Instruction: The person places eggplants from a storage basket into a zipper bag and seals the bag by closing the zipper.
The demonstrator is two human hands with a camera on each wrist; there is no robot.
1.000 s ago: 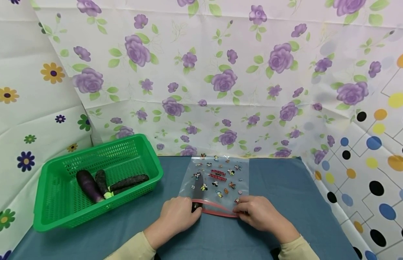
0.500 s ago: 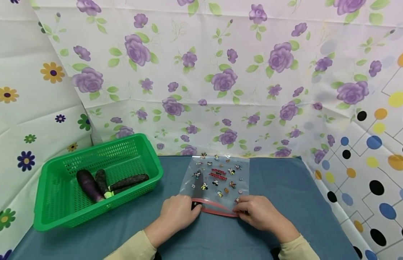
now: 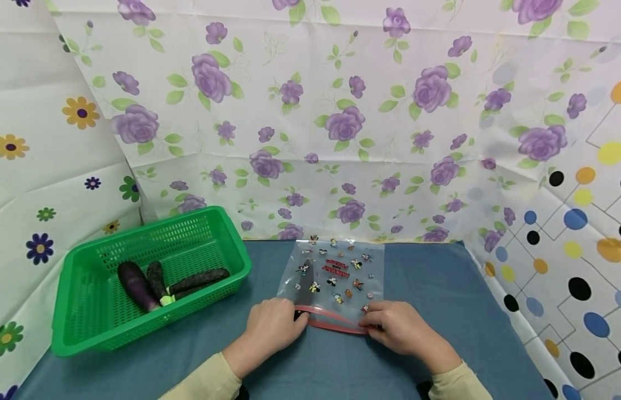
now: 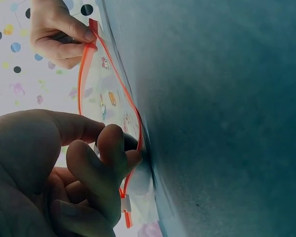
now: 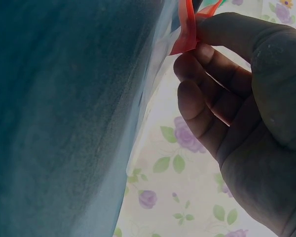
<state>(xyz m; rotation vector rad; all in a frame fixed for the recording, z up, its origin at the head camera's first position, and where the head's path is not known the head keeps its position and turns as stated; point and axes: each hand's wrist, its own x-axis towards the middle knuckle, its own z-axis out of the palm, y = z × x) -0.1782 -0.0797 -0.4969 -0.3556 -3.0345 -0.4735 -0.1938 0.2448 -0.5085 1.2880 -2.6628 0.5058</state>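
Observation:
A clear zip bag (image 3: pixel 340 286) with small cartoon prints and red zip strips lies flat on the table, its mouth toward me and parted. Through its left side shows a long dark vegetable (image 3: pixel 306 286); its exact kind is unclear through the plastic. My left hand (image 3: pixel 274 326) grips the vegetable's near end at the mouth, and that dark end (image 4: pixel 130 142) partly shows behind the fingers in the left wrist view. My right hand (image 3: pixel 397 326) pinches the right corner of the red strip (image 5: pixel 187 29) between thumb and fingers.
On the left stands a green plastic basket (image 3: pixel 90 333) holding a purple eggplant (image 3: pixel 136 286) and several dark, bumpy vegetables (image 3: pixel 200 279). A blue cloth (image 3: pixel 430 294) covers the table. Floral sheeting (image 3: pixel 310 122) hangs behind it, with patterned sheets on both sides.
The dark vegetable has slid slightly farther into the bag, and less of its near end shows by my left hand. My right hand stays at the bag's corner.

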